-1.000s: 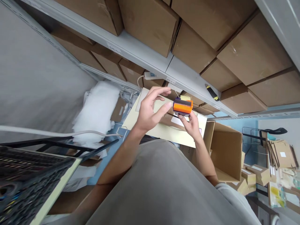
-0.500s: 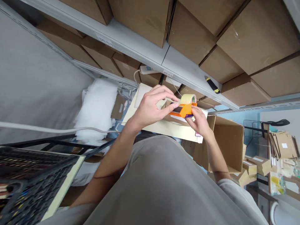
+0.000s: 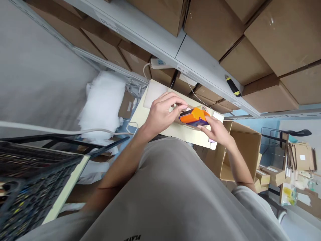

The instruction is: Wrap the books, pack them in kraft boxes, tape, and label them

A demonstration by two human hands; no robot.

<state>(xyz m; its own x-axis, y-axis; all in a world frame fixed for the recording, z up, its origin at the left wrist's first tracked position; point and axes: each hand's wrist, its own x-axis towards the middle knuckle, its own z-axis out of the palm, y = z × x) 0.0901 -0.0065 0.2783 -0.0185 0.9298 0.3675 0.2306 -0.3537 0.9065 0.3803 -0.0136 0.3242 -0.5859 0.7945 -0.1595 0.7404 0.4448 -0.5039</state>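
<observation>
My right hand [image 3: 218, 131] grips an orange tape dispenser [image 3: 194, 116] with purple on its underside, held tilted above the pale tabletop. A roll of tape [image 3: 204, 108] shows in part behind the dispenser's orange body. At the dispenser's left end, my left hand [image 3: 164, 110] has thumb and forefinger pinched together on what looks like the loose end of the tape; the strip itself is hard to see. A white foam sheet [image 3: 154, 94] lies on the tabletop [image 3: 139, 115] behind my left hand.
Shelves hold brown cardboard boxes [image 3: 213, 36]; a yellow-black utility knife [image 3: 233, 86] lies on the shelf edge. A power strip [image 3: 160, 63] sits below. An open carton [image 3: 242, 147] stands at right, a black crate [image 3: 37, 187] at left, beside white wrapping [image 3: 102, 103] and a cable [image 3: 50, 129].
The dispenser has tipped, so its purple underside shows more and the tape roll less. My left thumb and forefinger have come together at its left end.
</observation>
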